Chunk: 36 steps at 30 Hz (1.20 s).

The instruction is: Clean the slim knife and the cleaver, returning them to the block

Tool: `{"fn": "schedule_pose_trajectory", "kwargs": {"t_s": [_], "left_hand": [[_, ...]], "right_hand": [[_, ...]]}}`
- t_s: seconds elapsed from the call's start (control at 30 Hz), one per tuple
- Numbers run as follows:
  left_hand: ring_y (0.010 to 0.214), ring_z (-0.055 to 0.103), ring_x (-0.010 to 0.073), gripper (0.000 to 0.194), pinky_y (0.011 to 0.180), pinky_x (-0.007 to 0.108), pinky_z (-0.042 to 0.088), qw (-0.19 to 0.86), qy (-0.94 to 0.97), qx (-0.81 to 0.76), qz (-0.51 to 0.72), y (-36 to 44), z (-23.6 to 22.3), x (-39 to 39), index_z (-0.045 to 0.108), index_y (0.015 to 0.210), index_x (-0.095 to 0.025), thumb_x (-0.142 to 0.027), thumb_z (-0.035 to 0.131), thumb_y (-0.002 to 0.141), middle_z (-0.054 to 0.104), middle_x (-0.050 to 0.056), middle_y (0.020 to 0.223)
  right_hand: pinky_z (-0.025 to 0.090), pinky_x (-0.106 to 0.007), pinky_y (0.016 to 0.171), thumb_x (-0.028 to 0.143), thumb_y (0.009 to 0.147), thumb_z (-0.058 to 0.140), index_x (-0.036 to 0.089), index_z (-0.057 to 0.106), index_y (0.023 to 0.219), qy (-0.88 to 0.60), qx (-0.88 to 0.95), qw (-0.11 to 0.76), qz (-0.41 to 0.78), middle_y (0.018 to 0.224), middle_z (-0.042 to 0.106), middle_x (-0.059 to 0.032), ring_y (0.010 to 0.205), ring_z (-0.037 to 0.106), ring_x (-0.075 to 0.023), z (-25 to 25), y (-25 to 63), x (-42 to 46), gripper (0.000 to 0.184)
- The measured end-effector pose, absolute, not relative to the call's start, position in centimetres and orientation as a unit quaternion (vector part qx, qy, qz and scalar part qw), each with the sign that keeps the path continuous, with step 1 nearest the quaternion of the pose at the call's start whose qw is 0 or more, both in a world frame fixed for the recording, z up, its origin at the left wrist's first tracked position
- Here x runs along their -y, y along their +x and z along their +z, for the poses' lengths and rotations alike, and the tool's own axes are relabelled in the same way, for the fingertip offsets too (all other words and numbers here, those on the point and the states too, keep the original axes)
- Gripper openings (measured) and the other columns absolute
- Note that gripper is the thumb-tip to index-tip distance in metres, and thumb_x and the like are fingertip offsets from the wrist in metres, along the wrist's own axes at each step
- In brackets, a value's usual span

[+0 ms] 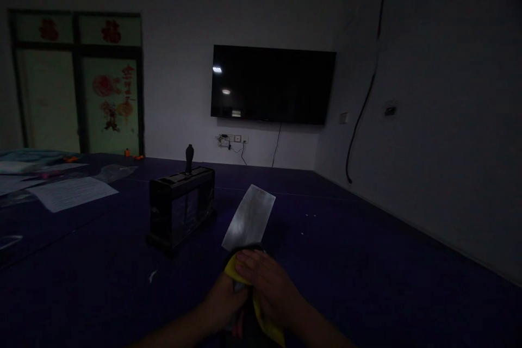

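A cleaver (249, 217) points away from me, its broad metal blade tilted up to the right. My left hand (224, 302) is closed low down, below the blade, where the cleaver's handle is mostly hidden. Over the base of the blade my right hand (273, 288) grips a yellow and dark cloth (269, 326), whose edge hangs down between my wrists. To the left of the blade stands a black knife block (183, 204) with see-through sides. One dark handle (189, 159) sticks up from its top.
The dark blue surface (346, 272) bears small white scraps (152, 276). Printed sheets (75, 193) and clear plastic wrapping (116, 173) lie at the left, with small orange things (128, 153) farther back. A television (273, 84) hangs on the far wall; a loose cable (361, 114) hangs at right.
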<state>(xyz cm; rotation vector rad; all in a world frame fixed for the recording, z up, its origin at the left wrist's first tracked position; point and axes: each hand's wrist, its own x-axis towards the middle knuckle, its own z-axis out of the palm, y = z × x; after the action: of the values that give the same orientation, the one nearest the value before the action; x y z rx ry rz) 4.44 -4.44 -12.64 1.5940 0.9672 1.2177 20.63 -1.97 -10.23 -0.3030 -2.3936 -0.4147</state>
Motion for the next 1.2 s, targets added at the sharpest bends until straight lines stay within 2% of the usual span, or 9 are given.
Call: {"fn": "schedule_pose_trajectory", "kwargs": {"t_s": [0.07, 0.13, 0.2, 0.3, 0.47, 0.67, 0.8, 1.07, 1.2], "left_hand": [[0.081, 0.066, 0.0211, 0.053, 0.069, 0.033, 0.054, 0.474, 0.623, -0.405, 0.472, 4.5, -12.8, 4.6, 0.041, 0.124, -0.018, -0.036, 0.056, 0.076, 0.067, 0.01, 0.097], [0.05, 0.061, 0.0159, 0.053, 0.047, 0.026, 0.049, 0.511, 0.613, -0.416, 0.437, 4.6, -13.0, 4.8, 0.038, 0.123, -0.016, -0.041, 0.052, 0.078, 0.066, 0.004, 0.072], [0.037, 0.053, 0.0121, 0.046, 0.038, 0.021, 0.042, 0.532, 0.613, -0.414, 0.412, 4.8, -13.1, 4.9, 0.043, 0.113, -0.015, -0.043, 0.052, 0.078, 0.061, 0.0, 0.059], [0.038, 0.052, 0.0101, 0.039, 0.037, 0.019, 0.039, 0.541, 0.624, -0.385, 0.413, 5.0, -12.7, 5.0, 0.046, 0.101, -0.016, -0.044, 0.056, 0.075, 0.06, -0.001, 0.061], [0.041, 0.051, 0.0079, 0.043, 0.04, 0.02, 0.04, 0.519, 0.639, -0.364, 0.435, 5.0, -12.8, 4.8, 0.048, 0.1, -0.016, -0.047, 0.06, 0.072, 0.063, 0.003, 0.075], [0.033, 0.045, 0.0067, 0.047, 0.034, 0.017, 0.037, 0.547, 0.62, -0.371, 0.424, 5.1, -13.6, 4.7, 0.043, 0.101, -0.017, -0.051, 0.058, 0.073, 0.056, -0.005, 0.058], [0.03, 0.042, 0.0061, 0.05, 0.031, 0.018, 0.034, 0.54, 0.609, -0.383, 0.437, 5.2, -13.2, 4.8, 0.042, 0.098, -0.017, -0.054, 0.06, 0.07, 0.054, -0.006, 0.058], [0.03, 0.04, 0.0055, 0.042, 0.032, 0.018, 0.033, 0.541, 0.623, -0.382, 0.416, 5.0, -12.9, 4.8, 0.044, 0.09, -0.018, -0.051, 0.061, 0.07, 0.049, -0.009, 0.053], [0.033, 0.045, 0.0073, 0.043, 0.034, 0.02, 0.035, 0.552, 0.619, -0.387, 0.404, 5.0, -13.5, 4.5, 0.045, 0.097, -0.017, -0.049, 0.06, 0.071, 0.056, -0.005, 0.061]], "right_hand": [[0.041, -0.039, 0.102, 0.003, 0.082, 0.032, 0.012, 0.041, 0.132, -0.121, 0.911, 0.348, -0.185, 0.131, 0.052, -0.0115, 0.127, 0.04, -0.0178, -10.5, 20.5, 1.7, 0.051], [0.043, -0.039, 0.1, 0.005, 0.088, 0.029, 0.012, 0.041, 0.132, -0.127, 0.899, 0.362, -0.213, 0.13, 0.053, -0.0124, 0.127, 0.04, -0.0185, -10.6, 20.5, 1.5, 0.046], [0.044, -0.039, 0.099, 0.007, 0.092, 0.028, 0.011, 0.041, 0.133, -0.139, 0.885, 0.373, -0.241, 0.129, 0.054, -0.0129, 0.127, 0.039, -0.0191, -10.6, 20.6, 1.2, 0.043], [0.043, -0.039, 0.1, 0.01, 0.094, 0.03, 0.012, 0.04, 0.134, -0.151, 0.871, 0.383, -0.269, 0.127, 0.056, -0.0123, 0.127, 0.041, -0.0197, -10.4, 21.1, 0.9, 0.041], [0.044, -0.039, 0.099, 0.012, 0.095, 0.029, 0.012, 0.042, 0.133, -0.161, 0.852, 0.397, -0.3, 0.126, 0.057, -0.0107, 0.125, 0.043, -0.0199, -10.6, 21.4, 0.3, 0.04], [0.044, -0.044, 0.099, 0.007, 0.094, 0.024, 0.009, 0.028, 0.14, -0.21, 0.818, 0.417, -0.335, 0.131, 0.052, -0.0148, 0.13, 0.035, -0.0231, -11.4, 21.2, -0.2, 0.047], [0.044, -0.044, 0.099, 0.004, 0.093, 0.02, 0.01, 0.023, 0.142, -0.229, 0.804, 0.425, -0.346, 0.132, 0.05, -0.0152, 0.131, 0.033, -0.0226, -10.9, 21.5, -0.2, 0.05], [0.041, -0.04, 0.103, 0.007, 0.094, 0.027, 0.009, 0.043, 0.132, -0.2, 0.823, 0.368, -0.383, 0.13, 0.054, -0.0111, 0.128, 0.038, -0.0204, -8.7, 24.0, -0.1, 0.041], [0.045, -0.038, 0.1, 0.007, 0.093, 0.028, 0.007, 0.051, 0.125, -0.178, 0.835, 0.359, -0.377, 0.128, 0.055, -0.0121, 0.127, 0.04, -0.0217, -9.4, 22.8, 1.3, 0.039]]}}
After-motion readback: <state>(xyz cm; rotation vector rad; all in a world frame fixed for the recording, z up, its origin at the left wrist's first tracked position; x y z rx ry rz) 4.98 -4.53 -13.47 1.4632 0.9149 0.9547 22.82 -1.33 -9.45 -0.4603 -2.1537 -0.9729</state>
